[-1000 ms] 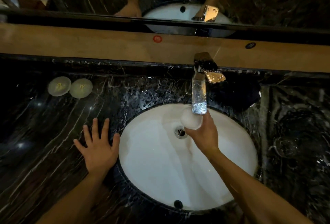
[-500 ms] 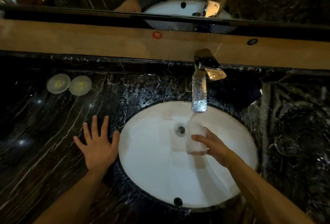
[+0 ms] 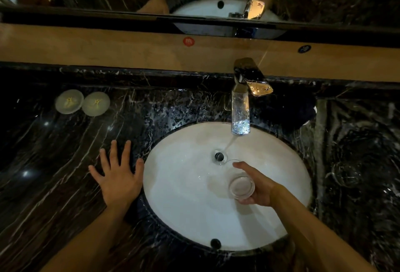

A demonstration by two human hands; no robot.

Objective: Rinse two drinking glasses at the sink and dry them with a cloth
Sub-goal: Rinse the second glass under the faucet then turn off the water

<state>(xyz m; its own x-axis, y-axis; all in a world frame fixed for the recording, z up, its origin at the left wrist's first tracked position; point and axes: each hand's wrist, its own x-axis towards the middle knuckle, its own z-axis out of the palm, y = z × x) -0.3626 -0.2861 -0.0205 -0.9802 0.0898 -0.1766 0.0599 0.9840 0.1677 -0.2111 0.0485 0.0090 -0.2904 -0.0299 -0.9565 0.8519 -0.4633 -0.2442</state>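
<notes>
the dark marble counter held a white oval sink, with a tap running a thin stream toward the drain. the left hand lay flat with fingers spread on the counter, just beside the sink's rim. the right hand gripped a glass over the basin (tipped, base toward the camera). two round pale lids sat at the back left.
</notes>
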